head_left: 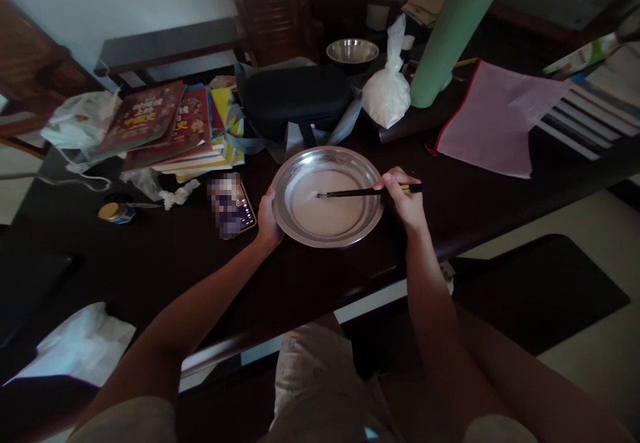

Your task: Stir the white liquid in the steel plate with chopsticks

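Observation:
A shiny metal basin [327, 242] stands on the dark table in front of me, with a pale, whitish liquid [330, 210] in its bottom. My left hand [270, 220] grips the basin's left rim, its fingers partly hidden behind the wall. Over the right rim, my right hand [404, 196] is closed around black chopsticks [350, 192] with yellowish ends. Their tips dip into the liquid near the basin's middle. Left of the basin lies a phone [245, 213] with its screen lit, close to my left hand.
Behind the basin sit a black case [297, 96], a tied bag of white powder [387, 96] and a tall green cylinder [450, 36]. Books [165, 123] are stacked at left, near a small jar [116, 213]. A pink pouch [500, 123] lies at right; another metal bowl [353, 50] stands farther back.

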A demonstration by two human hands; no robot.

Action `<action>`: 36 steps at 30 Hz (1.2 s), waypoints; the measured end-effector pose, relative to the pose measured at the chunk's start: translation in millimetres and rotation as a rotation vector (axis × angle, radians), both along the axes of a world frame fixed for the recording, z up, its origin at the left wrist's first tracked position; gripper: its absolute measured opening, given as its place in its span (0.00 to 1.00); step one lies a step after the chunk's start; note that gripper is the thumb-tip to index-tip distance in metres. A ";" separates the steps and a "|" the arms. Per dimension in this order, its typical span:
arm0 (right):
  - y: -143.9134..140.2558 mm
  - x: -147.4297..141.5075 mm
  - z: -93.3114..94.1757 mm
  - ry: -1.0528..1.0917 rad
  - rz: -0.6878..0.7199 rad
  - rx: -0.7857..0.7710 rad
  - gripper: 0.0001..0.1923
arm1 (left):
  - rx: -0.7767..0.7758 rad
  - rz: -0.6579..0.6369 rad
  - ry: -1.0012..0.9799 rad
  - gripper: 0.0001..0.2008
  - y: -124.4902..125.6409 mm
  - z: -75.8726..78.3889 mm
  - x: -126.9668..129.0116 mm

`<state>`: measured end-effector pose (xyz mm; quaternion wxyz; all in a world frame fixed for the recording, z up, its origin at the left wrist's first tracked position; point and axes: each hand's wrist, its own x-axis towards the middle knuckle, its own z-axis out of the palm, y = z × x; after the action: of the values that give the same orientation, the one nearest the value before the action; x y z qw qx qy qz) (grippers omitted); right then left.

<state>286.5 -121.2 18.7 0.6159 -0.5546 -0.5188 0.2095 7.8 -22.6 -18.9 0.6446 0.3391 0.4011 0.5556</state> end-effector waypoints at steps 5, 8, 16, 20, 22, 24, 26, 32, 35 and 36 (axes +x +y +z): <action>-0.1 -0.2 -0.2 0.044 0.041 -0.015 0.33 | -0.007 0.003 -0.018 0.09 0.0 0.8 0.2; -0.3 -0.4 -0.1 0.015 0.008 0.010 0.32 | -0.012 0.005 -0.022 0.08 0.1 1.7 0.3; -0.1 0.5 -1.7 0.017 0.026 0.024 0.30 | 0.006 -0.009 -0.017 0.11 0.2 -1.3 -0.3; 0.4 1.0 -2.9 0.067 -0.003 0.019 0.31 | 0.017 -0.026 -0.015 0.12 2.1 -6.3 -2.9; 0.8 0.9 -3.3 0.055 0.032 0.003 0.31 | 0.011 -0.023 -0.009 0.13 3.3 -8.2 -3.8; 1.2 0.8 -3.4 0.023 0.020 0.020 0.31 | 0.017 -0.023 -0.011 0.14 4.0 -9.1 -4.3; 1.4 0.8 -3.4 0.032 -0.018 0.044 0.31 | 0.032 -0.029 -0.020 0.14 4.1 -9.0 -4.0; 1.2 1.1 -4.1 0.030 0.030 0.019 0.31 | 0.070 -0.029 -0.056 0.12 3.2 -7.4 -1.8; 1.2 2.2 -4.7 0.036 -0.024 0.050 0.31 | 0.053 -0.008 -0.040 0.12 3.8 -8.4 -2.1; 1.1 2.4 -4.7 0.051 -0.017 0.043 0.31 | 0.042 -0.003 -0.033 0.13 4.0 -8.7 -2.4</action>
<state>288.8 -120.1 14.1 0.6424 -0.5402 -0.5026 0.2069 5.5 -18.6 -27.6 0.6447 0.3438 0.3783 0.5683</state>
